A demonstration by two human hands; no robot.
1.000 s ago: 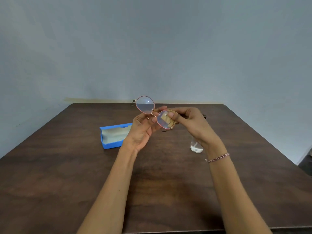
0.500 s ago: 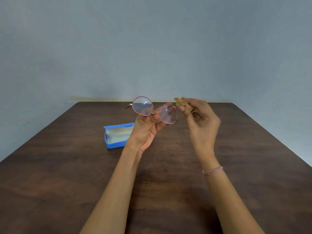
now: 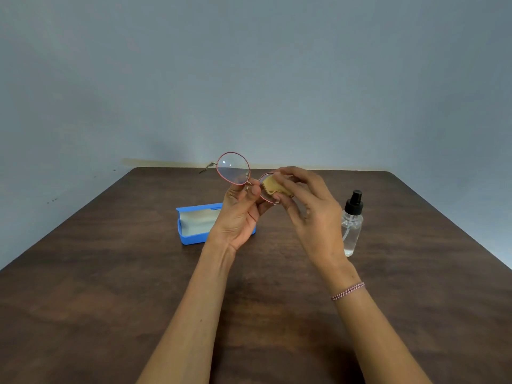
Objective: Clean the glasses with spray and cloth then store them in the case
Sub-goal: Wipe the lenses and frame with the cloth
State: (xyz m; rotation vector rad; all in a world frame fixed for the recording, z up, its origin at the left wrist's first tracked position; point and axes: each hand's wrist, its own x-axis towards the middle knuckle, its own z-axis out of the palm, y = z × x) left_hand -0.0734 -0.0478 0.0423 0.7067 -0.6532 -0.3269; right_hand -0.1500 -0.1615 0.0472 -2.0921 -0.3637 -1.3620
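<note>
Round glasses [image 3: 233, 168] with a thin red frame are held up above the table, gripped at the bridge by my left hand [image 3: 240, 214]. My right hand [image 3: 307, 209] pinches a small tan cloth [image 3: 274, 186] and presses it against the right lens, which it mostly covers. The left lens is bare and catches light. An open blue case [image 3: 194, 221] with a pale lining lies on the table behind my left hand, partly hidden by it. A clear spray bottle [image 3: 352, 223] with a black pump stands upright to the right of my right hand.
A dark brown wooden table [image 3: 110, 286] fills the lower view, its far edge against a grey-blue wall [image 3: 249, 79]. The table's right edge slants off towards the lower right.
My right hand, lifted away from the glasses half a second ago, has brought the cloth back onto the right lens. The spray bottle is in sight again at the right.
</note>
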